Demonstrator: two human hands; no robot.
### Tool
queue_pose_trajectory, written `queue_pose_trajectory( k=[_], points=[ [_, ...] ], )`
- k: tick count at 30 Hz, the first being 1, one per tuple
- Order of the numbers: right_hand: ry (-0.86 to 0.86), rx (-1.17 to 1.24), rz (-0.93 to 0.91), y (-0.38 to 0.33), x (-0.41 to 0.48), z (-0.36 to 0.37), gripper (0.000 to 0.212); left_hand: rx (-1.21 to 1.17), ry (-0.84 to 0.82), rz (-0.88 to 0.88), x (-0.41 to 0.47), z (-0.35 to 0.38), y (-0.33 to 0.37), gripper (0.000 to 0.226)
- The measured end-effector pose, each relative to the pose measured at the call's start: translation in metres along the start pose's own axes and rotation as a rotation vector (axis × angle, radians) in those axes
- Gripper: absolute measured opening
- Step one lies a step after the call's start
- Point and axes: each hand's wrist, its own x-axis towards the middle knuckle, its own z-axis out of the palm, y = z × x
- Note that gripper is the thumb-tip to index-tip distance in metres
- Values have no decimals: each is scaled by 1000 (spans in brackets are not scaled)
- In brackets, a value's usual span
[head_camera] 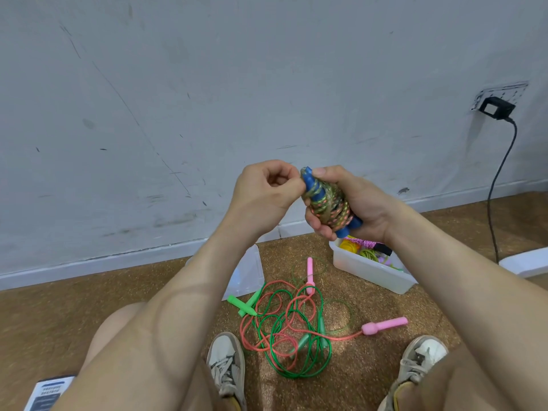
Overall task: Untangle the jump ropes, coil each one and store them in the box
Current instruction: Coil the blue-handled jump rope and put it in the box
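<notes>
Head view, looking down between the knees of a seated person. The right hand (358, 203) grips the blue-handled rope (329, 204), held in the air in front of the wall (178, 99). The fingers wrap the bundle from below and the thumb presses near its upper end. The speckled cord is wound in tight turns around the two blue handles, whose ends stick out above and below the hand. The left hand (264, 194), fingers curled, meets the bundle at its upper end and appears to pinch the cord there, so the two hands are together on the one rope. Directly under the right wrist, on the brown speckled floor (89, 307), stands the white box (370, 269), close to the skirting. It holds coiled ropes in yellow, green and pink, partly hidden by the forearm. Between the two shoes (226, 366) lies the tangle (284, 330) of green and red cords, uncoiled and looping over one another. One pink handle (384, 325) lies at its right edge, a second pink handle (310, 272) at its far edge near the box, and two bright green handles (244, 305) at its left. A translucent white lid (250, 272) rests just beyond the green handles. On the wall at upper right, a black charger (496, 109) sits in a socket, its cable hanging to the floor.
</notes>
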Motion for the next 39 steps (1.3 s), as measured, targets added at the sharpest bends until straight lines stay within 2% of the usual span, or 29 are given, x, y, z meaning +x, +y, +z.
queue_pose_trajectory(
  k=[5, 6, 9, 10, 11, 15, 16, 18, 22, 25, 28, 31, 33, 36, 37, 39],
  points=[
    [-38, -18, 7, -1, 1, 3, 36, 42, 6, 27, 2, -3, -4, 10],
    [-40, -20, 14, -1, 1, 3, 37, 117, 32, 107, 2, -5, -4, 9],
    [-46, -25, 40, -1, 0, 3, 35, 569, 131, 532, 3, -14, -5, 5],
    [-48, -18, 43, -1, -1, 3, 35, 612, 135, 584, 4, -16, -6, 3],
    [-48, -10, 40, -2, 0, 3, 35, 559, 103, 564, 4, -17, -7, 1],
    [-27, 19, 29, -6, -1, -6, 36, -58, -228, 105, 3, -20, -2, 6],
    [-27, 23, 32, -7, -1, -8, 36, -127, -270, 71, 3, -20, -2, 11],
    [-41, 27, 25, -7, -1, -9, 37, -123, -291, 100, 2, -13, -5, 18],
    [-39, 63, 27, -5, -3, -6, 39, 55, -135, 260, -3, 10, -14, 21],
    [-9, 56, 26, -7, -4, 1, 38, 418, 120, 549, 4, 13, -24, 26],
    [152, -93, 7, -6, -5, 13, 34, 584, 313, 649, 12, 15, -42, 19],
    [392, -413, -123, -3, -6, 16, 33, 518, 266, 551, 11, 26, -57, 14],
    [459, -567, -188, -4, -9, 12, 33, 256, 94, 348, 8, 31, -54, 16],
    [465, -585, -223, -9, -14, 8, 32, -253, -223, -44, 8, 26, -37, 21],
    [449, -555, -225, -10, -14, 7, 32, -354, -282, -129, 9, 22, -32, 19],
    [440, -505, -205, -12, -12, 7, 35, -360, -292, -173, 10, 13, -22, 18]
  ],
)
